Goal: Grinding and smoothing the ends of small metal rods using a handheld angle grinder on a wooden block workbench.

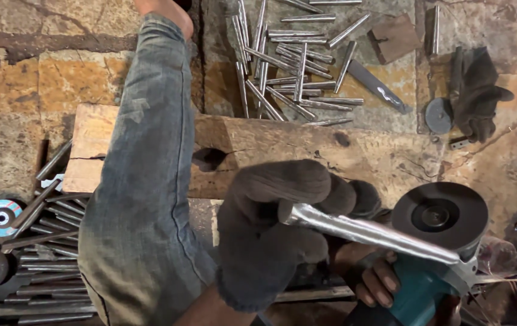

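My left hand (276,235), in a dark grey glove, grips a tapered steel rod (373,232) and holds its far end against the black disc (443,211) of an angle grinder. My bare right hand (376,281) grips the teal body of the angle grinder (421,290) from below, at the bottom right. My leg in jeans (144,181) stretches from the bottom left up over a wooden plank (331,154), the bare foot at the top edge.
A heap of several tapered steel rods (292,66) lies beyond the plank on the stone floor. A dark glove (476,90) and a spare disc (438,115) lie at upper right. More rods (47,265) and grinding discs (0,216) lie at left.
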